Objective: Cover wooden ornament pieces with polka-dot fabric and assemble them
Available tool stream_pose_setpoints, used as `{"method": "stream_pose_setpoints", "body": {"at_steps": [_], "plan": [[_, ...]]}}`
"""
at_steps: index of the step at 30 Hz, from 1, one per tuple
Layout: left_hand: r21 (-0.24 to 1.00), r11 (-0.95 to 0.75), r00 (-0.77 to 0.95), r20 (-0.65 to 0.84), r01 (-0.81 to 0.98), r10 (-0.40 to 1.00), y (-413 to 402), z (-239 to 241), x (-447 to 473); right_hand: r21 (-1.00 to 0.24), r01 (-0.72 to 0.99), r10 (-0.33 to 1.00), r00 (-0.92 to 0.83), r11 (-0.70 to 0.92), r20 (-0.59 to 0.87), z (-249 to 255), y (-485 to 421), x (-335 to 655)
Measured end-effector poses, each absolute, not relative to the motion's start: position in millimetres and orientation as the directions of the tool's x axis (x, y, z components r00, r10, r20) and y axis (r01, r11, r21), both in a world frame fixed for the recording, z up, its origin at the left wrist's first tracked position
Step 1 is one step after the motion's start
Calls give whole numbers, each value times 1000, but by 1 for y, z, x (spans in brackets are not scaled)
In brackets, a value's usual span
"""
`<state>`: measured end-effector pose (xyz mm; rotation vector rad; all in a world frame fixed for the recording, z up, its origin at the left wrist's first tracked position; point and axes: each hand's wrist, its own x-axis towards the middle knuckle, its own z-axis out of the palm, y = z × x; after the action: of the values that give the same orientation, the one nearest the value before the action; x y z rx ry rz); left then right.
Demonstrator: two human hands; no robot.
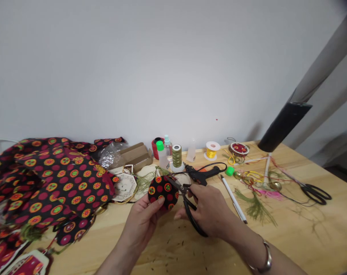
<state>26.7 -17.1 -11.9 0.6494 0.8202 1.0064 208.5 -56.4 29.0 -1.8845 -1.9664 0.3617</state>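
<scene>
Between the thumb and fingers of my left hand (146, 215) is a round piece of black fabric (161, 191) with red, orange and green motifs. My right hand (209, 210) is wrapped round the handles of black-handled scissors (189, 202). Their blades lie against the upper right edge of the fabric; whether they are cutting into it I cannot tell. Just behind the hands rests a black glue gun (203, 175). Small dark scraps (176, 252) are scattered on the wooden table (150, 259) below my hands.
A heap of patterned fabric (61, 183) covers the left side. Behind stand a cardboard box (135, 157), a green thread spool (176, 157) and a yellow spool (211, 151). To the right lie a white pen (233, 198), a green tassel (256, 208), bells, tangled cords and second scissors (315, 193).
</scene>
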Motion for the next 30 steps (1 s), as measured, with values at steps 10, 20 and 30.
{"method": "stream_pose_setpoints", "body": {"at_steps": [10, 20, 30], "plan": [[803, 396, 285, -292, -445, 913, -18, -10, 26, -485, 872, 996, -22, 60, 83, 29, -57, 211], [812, 396, 287, -294, -429, 912, -16, -7, 25, -511, 858, 996, -13, 57, 90, 30, -57, 212], [794, 398, 258, -310, -459, 915, -15, -8, 25, -498, 861, 994, -112, 101, 9, 32, -57, 216]]}}
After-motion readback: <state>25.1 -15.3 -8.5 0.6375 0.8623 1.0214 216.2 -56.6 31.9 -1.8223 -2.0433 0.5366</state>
